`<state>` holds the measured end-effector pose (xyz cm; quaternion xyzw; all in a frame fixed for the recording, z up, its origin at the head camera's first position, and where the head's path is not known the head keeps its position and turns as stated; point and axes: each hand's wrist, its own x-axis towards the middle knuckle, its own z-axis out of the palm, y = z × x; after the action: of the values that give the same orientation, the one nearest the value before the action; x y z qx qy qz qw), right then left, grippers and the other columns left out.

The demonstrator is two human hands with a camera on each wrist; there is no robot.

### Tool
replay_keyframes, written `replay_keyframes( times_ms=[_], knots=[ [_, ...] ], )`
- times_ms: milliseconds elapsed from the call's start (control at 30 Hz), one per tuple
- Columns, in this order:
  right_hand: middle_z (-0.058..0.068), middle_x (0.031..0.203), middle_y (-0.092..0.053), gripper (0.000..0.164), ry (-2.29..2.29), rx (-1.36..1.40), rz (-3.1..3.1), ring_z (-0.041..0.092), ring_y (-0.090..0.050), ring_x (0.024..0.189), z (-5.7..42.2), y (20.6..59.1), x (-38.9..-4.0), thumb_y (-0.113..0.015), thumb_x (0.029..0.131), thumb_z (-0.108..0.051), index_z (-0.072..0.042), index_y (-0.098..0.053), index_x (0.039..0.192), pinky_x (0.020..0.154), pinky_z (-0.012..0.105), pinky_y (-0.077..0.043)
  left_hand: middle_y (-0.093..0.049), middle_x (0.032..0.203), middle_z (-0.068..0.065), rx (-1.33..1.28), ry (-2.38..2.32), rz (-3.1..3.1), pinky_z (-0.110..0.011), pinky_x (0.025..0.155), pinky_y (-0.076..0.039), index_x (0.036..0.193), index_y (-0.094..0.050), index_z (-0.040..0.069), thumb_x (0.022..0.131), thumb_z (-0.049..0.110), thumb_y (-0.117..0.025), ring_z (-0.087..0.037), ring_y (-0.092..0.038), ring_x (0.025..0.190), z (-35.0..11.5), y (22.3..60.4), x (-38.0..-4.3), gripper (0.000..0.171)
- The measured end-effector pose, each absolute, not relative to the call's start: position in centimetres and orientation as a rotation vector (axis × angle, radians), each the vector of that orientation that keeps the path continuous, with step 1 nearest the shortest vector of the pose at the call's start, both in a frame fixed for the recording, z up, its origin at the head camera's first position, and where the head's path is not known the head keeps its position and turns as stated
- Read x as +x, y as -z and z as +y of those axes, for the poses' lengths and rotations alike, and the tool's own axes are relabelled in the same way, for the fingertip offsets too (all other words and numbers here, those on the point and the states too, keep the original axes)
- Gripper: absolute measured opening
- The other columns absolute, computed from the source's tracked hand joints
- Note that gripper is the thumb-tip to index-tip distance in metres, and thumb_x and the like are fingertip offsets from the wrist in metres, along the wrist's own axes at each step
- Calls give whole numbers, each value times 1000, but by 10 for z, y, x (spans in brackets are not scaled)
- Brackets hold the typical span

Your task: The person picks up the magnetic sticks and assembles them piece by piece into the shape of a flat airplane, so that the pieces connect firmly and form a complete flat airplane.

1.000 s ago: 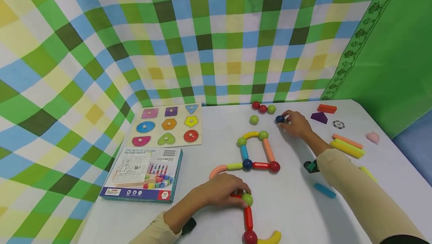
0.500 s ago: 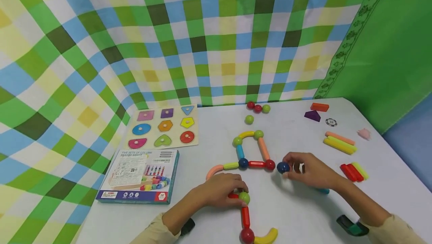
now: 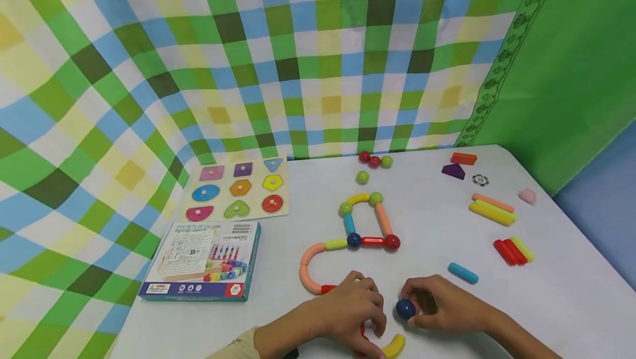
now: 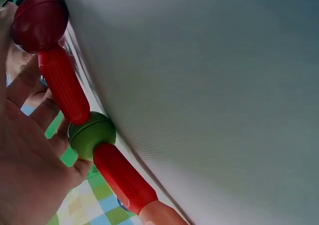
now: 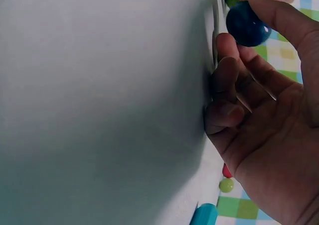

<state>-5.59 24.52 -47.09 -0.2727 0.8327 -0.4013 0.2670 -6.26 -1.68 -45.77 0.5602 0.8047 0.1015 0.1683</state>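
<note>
My right hand (image 3: 442, 306) pinches a dark blue ball (image 3: 405, 309) between thumb and fingers, close to the table. Left of it, my left hand (image 3: 348, 312) bends over a chain of toy rods and balls. Its thumb and fingers hold a red ball (image 4: 40, 23), mostly hidden in the head view. From that ball a red rod (image 4: 65, 85) runs to a green ball (image 4: 92, 133). A second red rod (image 4: 124, 177) joins a curved orange-pink rod (image 3: 309, 276). One curved yellow rod (image 3: 395, 347) lies beside my left fingertips.
The chain continues to a closed loop with another blue ball (image 3: 354, 240). Loose green (image 3: 362, 177) and red balls lie at the back. A blue rod (image 3: 463, 273), red rods (image 3: 510, 252) and yellow rods (image 3: 493, 213) lie right. A shape puzzle (image 3: 236, 190) and box (image 3: 201, 259) stand left.
My right hand has brought the blue ball from the back of the table toward the front, near my left hand. My left hand has shifted from the green ball to the red ball.
</note>
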Motion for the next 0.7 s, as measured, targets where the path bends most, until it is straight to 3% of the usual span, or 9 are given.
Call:
replay_keyframes(
  times_ms=[200,533,700],
  knots=[
    [-10,86,-60,28,1051,-698,2222,10,-56,77,245,473,-52,-76,79,-38,-30,-64,103,65,23,-46,-49,77,29,1597,-249,2196,-32,100,-25,89,-69,43,82,59,-63,6,-35,98,-15,459,-60,19],
    [-10,92,-62,30,1069,-708,2183,10,-56,84,243,469,-45,-75,80,-35,-28,-64,107,72,23,-43,-48,72,25,1643,-263,2216,-35,105,-24,81,-66,37,86,55,-60,5,-38,89,-17,461,-60,20],
    [-9,93,-62,32,1123,-762,2144,11,-57,83,243,470,-44,-73,83,-32,-25,-62,112,68,24,-44,-46,73,24,1653,-257,2228,-36,105,-24,79,-63,37,85,56,-61,5,-38,89,-17,460,-59,20]
  ],
)
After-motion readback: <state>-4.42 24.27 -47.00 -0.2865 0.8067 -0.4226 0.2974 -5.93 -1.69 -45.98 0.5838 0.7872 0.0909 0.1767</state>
